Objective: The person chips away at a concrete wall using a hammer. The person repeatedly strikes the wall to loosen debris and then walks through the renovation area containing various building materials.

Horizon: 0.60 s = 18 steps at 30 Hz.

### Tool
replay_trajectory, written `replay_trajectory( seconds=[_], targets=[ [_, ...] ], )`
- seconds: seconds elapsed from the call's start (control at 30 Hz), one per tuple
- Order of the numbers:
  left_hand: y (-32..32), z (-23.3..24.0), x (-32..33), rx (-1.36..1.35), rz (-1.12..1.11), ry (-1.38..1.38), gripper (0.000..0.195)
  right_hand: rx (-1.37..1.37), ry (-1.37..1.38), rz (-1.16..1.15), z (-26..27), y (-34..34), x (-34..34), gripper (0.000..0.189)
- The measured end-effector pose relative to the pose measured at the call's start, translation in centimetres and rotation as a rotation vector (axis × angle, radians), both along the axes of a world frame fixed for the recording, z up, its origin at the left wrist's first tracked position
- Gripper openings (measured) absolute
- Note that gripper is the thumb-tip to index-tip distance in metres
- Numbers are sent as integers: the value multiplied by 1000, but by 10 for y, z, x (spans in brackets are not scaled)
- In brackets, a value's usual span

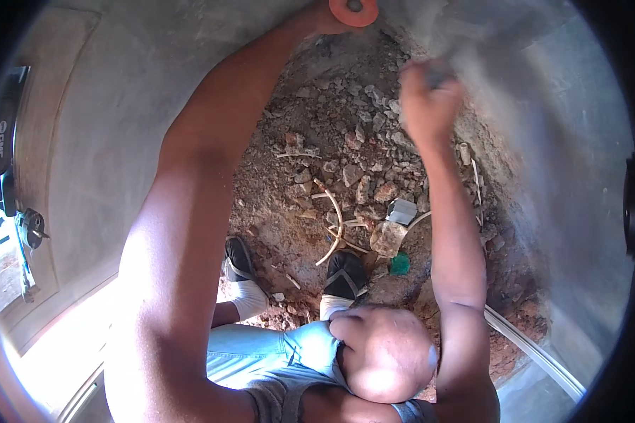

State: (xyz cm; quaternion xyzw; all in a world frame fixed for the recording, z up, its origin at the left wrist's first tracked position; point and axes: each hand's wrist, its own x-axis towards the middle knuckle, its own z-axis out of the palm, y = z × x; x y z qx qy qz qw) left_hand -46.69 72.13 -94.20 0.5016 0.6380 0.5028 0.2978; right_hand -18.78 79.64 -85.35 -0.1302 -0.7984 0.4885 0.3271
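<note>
My left hand (336,18) is at the top edge of the view, in front of the grey wall, and closed around something with a round red-orange guard (353,11) that has a dark centre. The rest of that tool is cut off or hidden. My right hand (431,106), blurred, is raised to the right of it over the rubble, with its fingers closed around a dark tool (440,74). The tool's head blurs against the wall, so its kind cannot be told. Both arms reach forward, apart from each other.
Broken masonry rubble (365,137) covers the ground between grey walls. A curved piece of pale conduit (338,217), a grey metal-like box (401,211) and a green piece (400,263) lie near my shoes. A pale channel strip (534,351) lies at lower right; a black plug (33,228) hangs at left.
</note>
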Motion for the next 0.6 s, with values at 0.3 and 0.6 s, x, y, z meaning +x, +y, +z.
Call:
replay_trajectory(
  seconds=[0.3, 0.6],
  targets=[
    [-54, -35, -54, 587, -19, -593, 23, -970, -286, -9, -18, -58, 86, 23],
    [2, -44, 41, 349, 142, -519, 29, -587, -365, -39, -21, -9, 149, 18]
  ],
)
